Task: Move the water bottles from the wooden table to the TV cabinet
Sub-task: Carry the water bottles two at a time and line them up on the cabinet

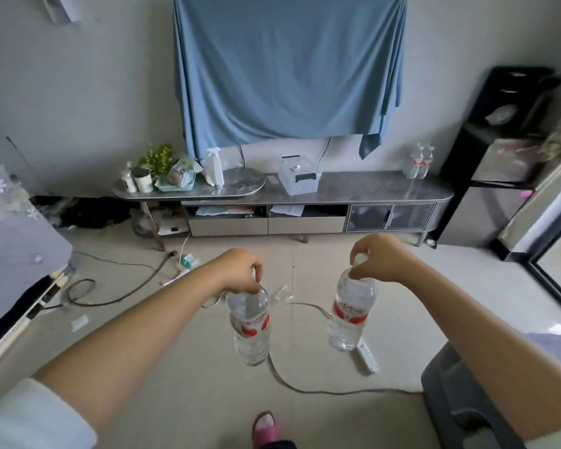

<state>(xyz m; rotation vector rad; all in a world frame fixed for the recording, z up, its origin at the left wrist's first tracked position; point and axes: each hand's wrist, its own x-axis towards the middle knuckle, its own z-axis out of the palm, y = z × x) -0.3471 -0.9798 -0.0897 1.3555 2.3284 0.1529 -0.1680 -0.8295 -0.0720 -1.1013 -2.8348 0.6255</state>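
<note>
My left hand grips the cap of a clear water bottle with a red label, and the bottle hangs in the air over the floor. My right hand holds a second such bottle by its cap, also hanging upright. The grey TV cabinet stands ahead against the wall. Two more water bottles stand together on its right end. The wooden table is not in view.
On the cabinet are a clear plastic box, a spray bottle, a round tray and a plant. Cables and a power strip lie on the floor. A black water dispenser stands to the right, a grey chair near right.
</note>
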